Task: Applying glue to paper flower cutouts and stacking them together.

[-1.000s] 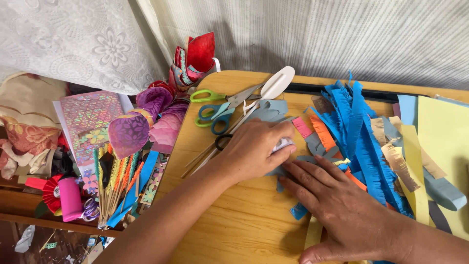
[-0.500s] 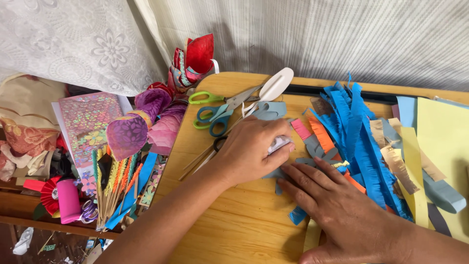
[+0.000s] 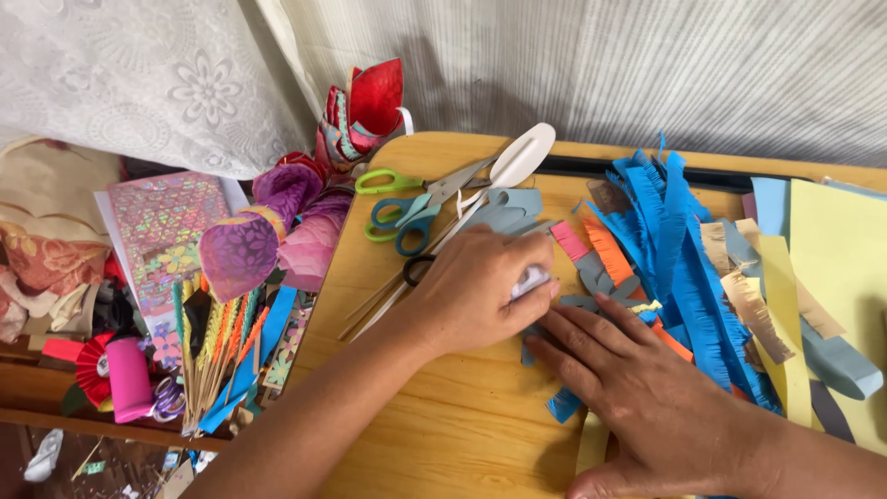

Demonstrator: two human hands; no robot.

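1. The wooden bench (image 3: 443, 434) takes up most of the view. Its rounded left edge runs down past a messy lower shelf, and the only bare wood is the near-left stretch under the forearms, so there's not much room to slide anything.
2. Behind it hang a grey striped curtain (image 3: 647, 65) and a white lace cloth (image 3: 139, 74), right up against the far edge of the bench.
3. On the right, yellow paper sheets (image 3: 836, 249) hang over the bench's right side, with a thick heap of blue fringed paper strips (image 3: 688, 268) lying just left of them.
4. The right hand (image 3: 647, 388) lies flat, fingers spread wide, pressing down on grey and blue strips near the middle of the bench.
5. The left hand (image 3: 480, 291) is curled tight around a small white object (image 3: 528, 279), maybe a glue stick but it's too hidden to tell, touching the strips right beside the right fingertips.
6. Just beyond the left hand: green-handled scissors (image 3: 397, 182), teal-handled scissors (image 3: 407, 222) and a white flat tool (image 3: 517, 159), all crowded near the far-left corner.
7. Off the left edge, purple paper flowers (image 3: 245, 249) and a pink spool (image 3: 127, 379) sit on the lower shelf.
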